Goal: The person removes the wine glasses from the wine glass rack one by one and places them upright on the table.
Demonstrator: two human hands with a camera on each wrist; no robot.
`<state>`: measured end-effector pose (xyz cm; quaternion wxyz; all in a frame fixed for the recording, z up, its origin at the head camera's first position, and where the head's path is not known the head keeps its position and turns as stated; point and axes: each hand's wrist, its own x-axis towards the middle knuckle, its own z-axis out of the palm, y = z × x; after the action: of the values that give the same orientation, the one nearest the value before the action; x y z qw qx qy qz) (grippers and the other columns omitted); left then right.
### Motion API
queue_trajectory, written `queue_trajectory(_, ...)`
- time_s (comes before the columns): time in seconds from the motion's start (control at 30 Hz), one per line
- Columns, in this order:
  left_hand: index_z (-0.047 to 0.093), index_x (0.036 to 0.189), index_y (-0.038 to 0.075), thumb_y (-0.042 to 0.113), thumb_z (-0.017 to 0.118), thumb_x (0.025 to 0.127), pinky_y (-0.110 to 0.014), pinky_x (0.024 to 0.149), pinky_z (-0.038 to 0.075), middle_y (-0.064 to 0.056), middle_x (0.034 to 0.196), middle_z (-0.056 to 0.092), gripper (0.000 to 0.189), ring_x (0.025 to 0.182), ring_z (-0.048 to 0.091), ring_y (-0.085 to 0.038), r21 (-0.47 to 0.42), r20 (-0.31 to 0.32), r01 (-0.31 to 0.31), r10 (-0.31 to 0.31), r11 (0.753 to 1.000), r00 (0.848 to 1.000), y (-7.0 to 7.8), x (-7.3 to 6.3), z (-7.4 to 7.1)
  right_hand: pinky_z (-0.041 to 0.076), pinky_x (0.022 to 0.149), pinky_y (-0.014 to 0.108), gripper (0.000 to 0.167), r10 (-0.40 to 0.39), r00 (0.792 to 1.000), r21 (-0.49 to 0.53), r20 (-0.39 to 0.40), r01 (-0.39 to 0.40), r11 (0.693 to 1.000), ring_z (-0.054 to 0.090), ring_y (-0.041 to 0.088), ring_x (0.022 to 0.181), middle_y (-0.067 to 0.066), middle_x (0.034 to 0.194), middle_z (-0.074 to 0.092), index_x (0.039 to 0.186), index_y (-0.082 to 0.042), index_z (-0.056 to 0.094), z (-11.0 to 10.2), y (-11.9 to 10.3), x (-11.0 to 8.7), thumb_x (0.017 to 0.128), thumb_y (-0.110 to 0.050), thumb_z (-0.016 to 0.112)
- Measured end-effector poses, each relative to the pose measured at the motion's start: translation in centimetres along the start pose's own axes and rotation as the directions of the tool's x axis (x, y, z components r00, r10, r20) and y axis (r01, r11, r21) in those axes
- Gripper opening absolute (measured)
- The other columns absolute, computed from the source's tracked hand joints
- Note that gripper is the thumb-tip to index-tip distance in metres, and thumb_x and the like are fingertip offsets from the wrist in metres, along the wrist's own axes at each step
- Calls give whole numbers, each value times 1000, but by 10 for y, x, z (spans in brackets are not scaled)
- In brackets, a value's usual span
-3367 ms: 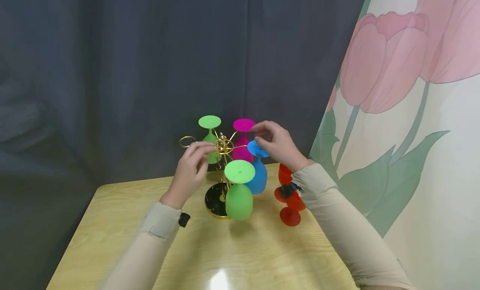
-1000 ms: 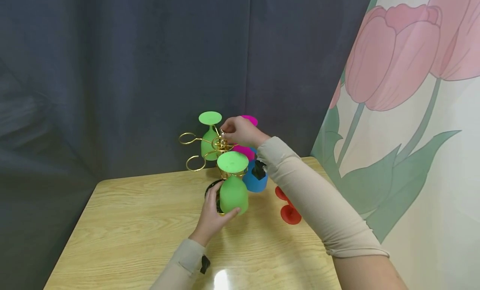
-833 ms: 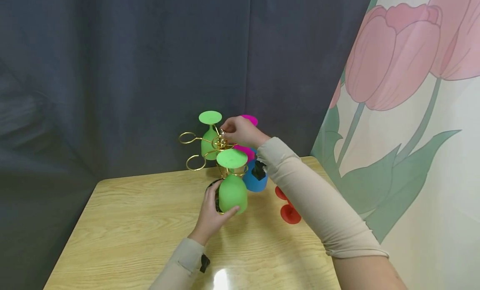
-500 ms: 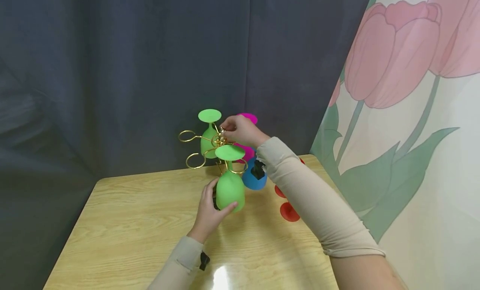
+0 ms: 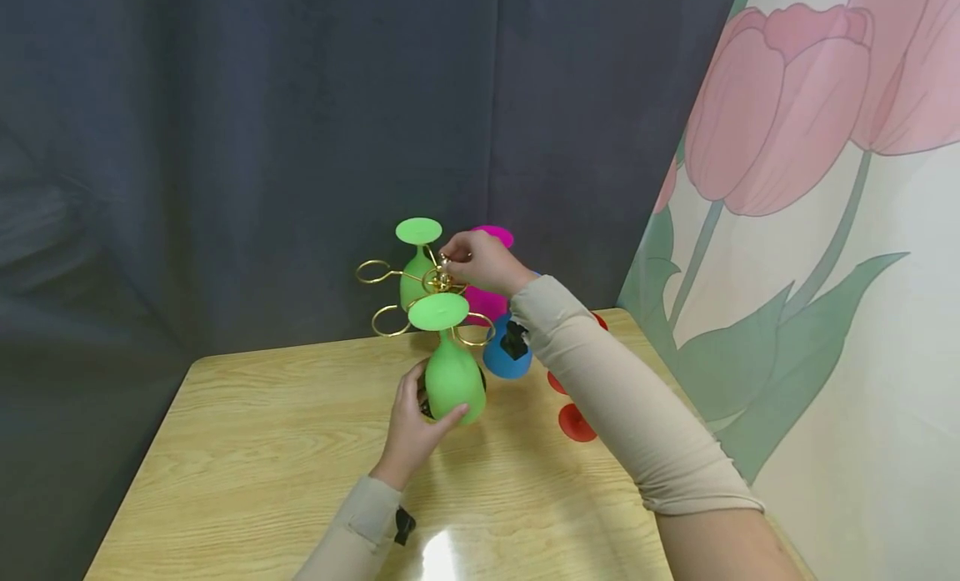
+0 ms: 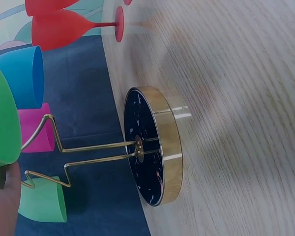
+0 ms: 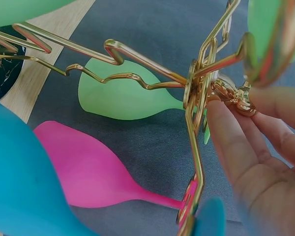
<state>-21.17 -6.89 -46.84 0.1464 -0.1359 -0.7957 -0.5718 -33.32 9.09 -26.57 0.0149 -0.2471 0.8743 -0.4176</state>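
My left hand (image 5: 411, 431) holds a light green goblet (image 5: 454, 385) upside down, fingers and thumb around its bowl, the round foot uppermost. Its stem stands in front of the gold glass rack (image 5: 441, 282), just left of an open-ended ring (image 5: 474, 331). With thumb and fingertips, my right hand (image 5: 487, 260) pinches the gold knob (image 7: 236, 96) on top of the rack. Another green goblet (image 7: 128, 91), a pink one (image 7: 88, 167) and a blue one (image 5: 507, 352) hang inverted around the rack. Part of the blue one is hidden by my right wrist.
The rack's round base (image 6: 145, 147), black with a gold rim, stands on the wood table (image 5: 247, 448). Red goblets (image 5: 577, 423) stand to the right, partly behind my right forearm. A dark curtain (image 5: 300, 147) is behind, a tulip-patterned panel (image 5: 787, 106) at right.
My right hand has moved from the right side onto the top knob. My left hand has taken the front green goblet and shifted it left, away from the right-hand ring.
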Motion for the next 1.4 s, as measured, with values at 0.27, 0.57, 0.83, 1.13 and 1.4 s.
queue_trajectory(0.27, 36, 150, 1, 16, 89, 79, -45, 102, 51, -21, 144, 43, 89, 124, 53, -35, -55, -9, 14, -15, 998, 1000, -1, -5, -4, 56, 76, 26, 22, -1, 1000, 4, -6, 1, 1000, 66, 18, 85, 16, 99, 69, 116, 9, 66, -1, 0, -3, 97, -2, 63)
queue_trajectory(0.57, 35, 149, 0, 12, 90, 76, -52, 106, 45, -21, 147, 41, 92, 128, 48, -39, -39, 5, -7, 7, 999, 1000, -4, -11, -7, 58, 79, 28, 20, 9, 1000, 23, -17, -9, 1000, 67, 22, 89, 18, 101, 69, 115, 7, 66, -3, 0, -7, 97, -2, 64)
queue_trajectory(0.83, 35, 148, 0, 12, 91, 75, -56, 108, 42, -22, 144, 41, 92, 129, 47, -42, -37, 33, -14, 15, 999, 999, -10, -16, -11, 57, 81, 28, 21, 12, 999, 29, -31, -11, 1000, 67, 22, 90, 17, 101, 70, 116, 8, 66, -3, 3, -7, 97, -2, 64)
queue_trajectory(1.13, 37, 146, 2, 10, 92, 73, -59, 108, 41, -22, 143, 42, 92, 133, 45, -45, 38, 51, -77, 75, 996, 996, -20, -22, -14, 58, 83, 29, 24, 34, 999, 83, -22, -32, 996, 68, 24, 93, 20, 105, 69, 118, 10, 64, -1, 4, -7, 98, -1, 63)
queue_trajectory(1.4, 40, 144, 4, 8, 93, 69, -60, 104, 45, -20, 140, 45, 93, 126, 50, -40, 165, 61, -96, 87, 982, 994, -23, -29, -21, 58, 83, 29, 20, 35, 999, 91, -27, -32, 995, 68, 24, 91, 20, 104, 69, 116, 8, 64, 1, 6, -5, 99, -2, 60)
